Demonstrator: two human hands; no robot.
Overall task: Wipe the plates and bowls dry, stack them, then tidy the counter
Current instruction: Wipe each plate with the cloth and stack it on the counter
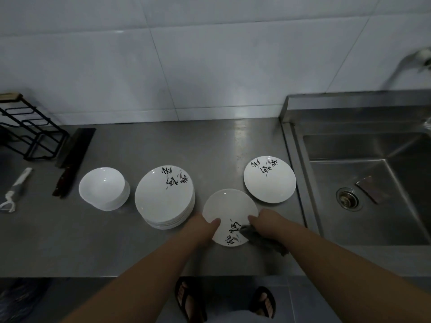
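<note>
A white plate (229, 207) with black calligraphy is held above the steel counter (116, 241), near its front edge. My left hand (201, 228) grips its left rim, thumb on the face. My right hand (264, 223) holds a grey cloth (263, 240) against the plate's lower right part. To the left stands a stack of several matching plates (164, 198). Further left sits a stack of white bowls (103, 188). One single plate (269, 179) lies to the right, next to the sink.
A steel sink (373, 183) with a drain and a tap fills the right side. At the back left stand a black wire rack (30, 134) and a cleaver (73, 157). A peeler (16, 190) lies at the far left. Tiled wall behind.
</note>
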